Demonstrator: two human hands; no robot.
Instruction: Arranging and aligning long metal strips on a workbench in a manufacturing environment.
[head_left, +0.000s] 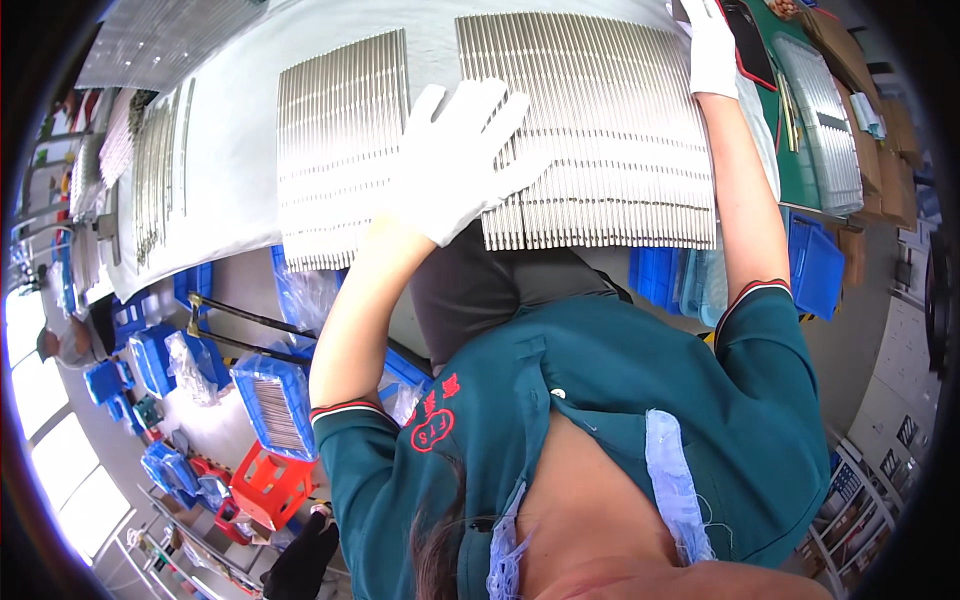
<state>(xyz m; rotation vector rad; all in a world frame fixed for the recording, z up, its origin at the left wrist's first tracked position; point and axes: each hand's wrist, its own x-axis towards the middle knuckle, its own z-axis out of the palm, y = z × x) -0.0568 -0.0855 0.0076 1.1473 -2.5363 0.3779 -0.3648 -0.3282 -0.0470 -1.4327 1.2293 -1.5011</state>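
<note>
My left hand (455, 165), in a white glove, lies flat with its fingers spread, across the gap between two rows of slim silvery metal rods. Its palm covers the edge of the narrower left row (335, 150), and its fingertips and thumb rest over the wider right row (600, 130). The rods lie side by side on a white-covered table (235, 150). My right hand (712, 55), also gloved in white, reaches to the far right past the wide row. It is beside a dark, red-edged item (750, 45); the upper picture edge cuts off its fingers, so its grip is unclear.
More rods (160, 175) lie at the table's left. A clear ribbed tray (820, 125) rests on a green surface at the right. Blue bins (815, 265), a rod-filled blue crate (275, 400) and a red stool (270, 485) stand below table height. Another person (75, 340) is at far left.
</note>
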